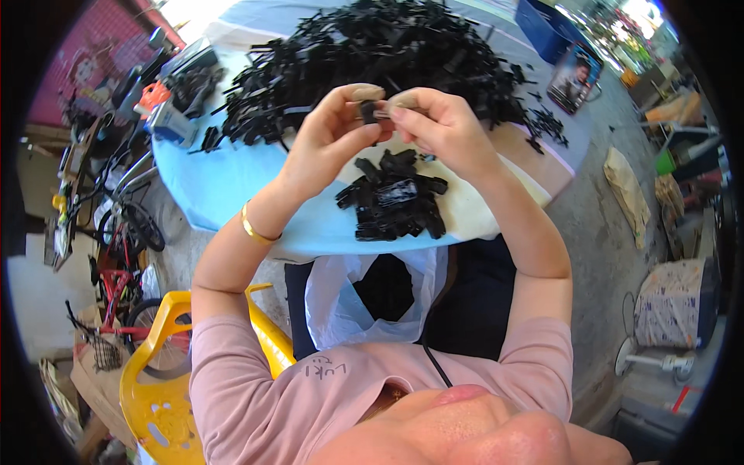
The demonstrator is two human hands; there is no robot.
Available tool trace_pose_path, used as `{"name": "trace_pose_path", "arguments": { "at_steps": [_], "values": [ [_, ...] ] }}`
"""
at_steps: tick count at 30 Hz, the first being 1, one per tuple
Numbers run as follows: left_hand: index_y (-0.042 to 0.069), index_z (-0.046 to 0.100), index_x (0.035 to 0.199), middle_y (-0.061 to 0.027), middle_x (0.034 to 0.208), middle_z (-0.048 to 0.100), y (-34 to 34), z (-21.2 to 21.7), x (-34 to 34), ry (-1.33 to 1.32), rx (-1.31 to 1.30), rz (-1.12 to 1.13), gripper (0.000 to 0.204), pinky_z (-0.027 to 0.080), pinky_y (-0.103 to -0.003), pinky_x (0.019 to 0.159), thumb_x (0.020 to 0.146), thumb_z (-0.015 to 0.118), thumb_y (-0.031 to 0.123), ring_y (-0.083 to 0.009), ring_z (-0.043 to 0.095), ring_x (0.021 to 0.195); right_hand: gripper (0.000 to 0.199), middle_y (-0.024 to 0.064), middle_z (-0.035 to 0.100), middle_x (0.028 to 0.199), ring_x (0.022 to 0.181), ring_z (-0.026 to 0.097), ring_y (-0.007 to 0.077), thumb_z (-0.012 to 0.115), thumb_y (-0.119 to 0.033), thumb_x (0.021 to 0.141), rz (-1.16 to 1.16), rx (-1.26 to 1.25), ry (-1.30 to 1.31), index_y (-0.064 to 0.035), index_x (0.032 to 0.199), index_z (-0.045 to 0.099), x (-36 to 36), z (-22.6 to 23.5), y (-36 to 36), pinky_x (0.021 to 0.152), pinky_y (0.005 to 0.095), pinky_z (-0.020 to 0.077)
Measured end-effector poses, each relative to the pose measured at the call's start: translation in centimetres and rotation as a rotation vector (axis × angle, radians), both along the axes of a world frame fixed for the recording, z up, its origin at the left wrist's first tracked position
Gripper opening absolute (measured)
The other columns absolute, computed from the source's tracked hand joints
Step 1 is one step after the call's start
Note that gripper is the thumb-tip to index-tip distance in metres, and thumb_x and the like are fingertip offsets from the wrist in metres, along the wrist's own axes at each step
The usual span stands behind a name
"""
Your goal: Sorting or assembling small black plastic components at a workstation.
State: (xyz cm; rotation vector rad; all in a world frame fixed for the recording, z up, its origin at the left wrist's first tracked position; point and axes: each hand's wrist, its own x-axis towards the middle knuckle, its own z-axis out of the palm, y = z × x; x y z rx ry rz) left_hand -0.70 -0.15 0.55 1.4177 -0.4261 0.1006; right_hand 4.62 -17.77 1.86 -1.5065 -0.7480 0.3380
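Observation:
Above the near part of the table, my left hand (pixel 332 143) pinches a small black piece (pixel 367 112) between thumb and fingers. My right hand (pixel 443 130) meets it from the right, its thumb and forefinger closed. Something thin and pale shows between the right fingertips and the black piece, too small to make out. Just below both hands lies a small pile of black pieces (pixel 395 198), some with a glossy face. Beyond them spreads a large heap of thin black plastic-looking pieces (pixel 387 50).
A cloth-covered round table (pixel 209 190) is in front of me. An open white plastic bag (pixel 329 298), dark inside, sits at my lap. A blue-and-white box (pixel 172 124) stands at the table's left, a blue bin (pixel 546 31) far right. A yellow chair (pixel 159 387) is at my left.

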Motion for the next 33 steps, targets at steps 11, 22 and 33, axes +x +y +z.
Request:
{"name": "trace_pose_path", "arguments": {
  "at_steps": [11, 22, 33],
  "values": [
    [-0.001, 0.042, 0.119, -0.0106, 0.111, 0.053, 0.0, -0.4, 0.3, -0.143, 0.037, 0.018, 0.038, 0.046, -0.025, 0.086, 0.083, 0.052, -0.006, -0.0126, 0.055, 0.099, 0.020, -0.0017, 0.054, 0.063, 0.054, 0.042, 0.0008, 0.052, -0.014, 0.089, -0.073, -0.080, -0.216, 0.0002, 0.100, 0.061, -0.6, -0.6, 0.2, 0.047, 0.0147, 0.0309],
    [-0.001, 0.047, 0.104, -0.0068, 0.098, 0.059, -0.2, -0.7, -0.1, -0.246, 0.108, 0.118, 0.025, 0.048, -0.020, 0.070, 0.081, 0.057, -0.004, -0.0062, 0.056, 0.079, 0.019, -0.0029, 0.050, 0.061, 0.052, 0.038, -0.0003, 0.051, -0.014, 0.089, -0.068, -0.118, -0.057, 0.0001, 0.099, 0.061, -1.6, 0.0, 0.5, 0.044, 0.0142, 0.0273],
    [0.004, 0.055, 0.107, -0.0053, 0.086, 0.062, -0.9, 0.0, -0.6, -0.358, 0.384, 0.112, 0.037, 0.049, -0.022, 0.063, 0.073, 0.069, 0.006, -0.0099, 0.059, 0.072, 0.027, 0.0009, 0.052, 0.062, 0.056, 0.046, 0.0069, 0.065, -0.012, 0.074, -0.359, -0.575, -0.575, -0.0045, 0.100, 0.061, 2.1, 3.3, -4.0, 0.053, 0.0214, 0.0389]
  ]
}}
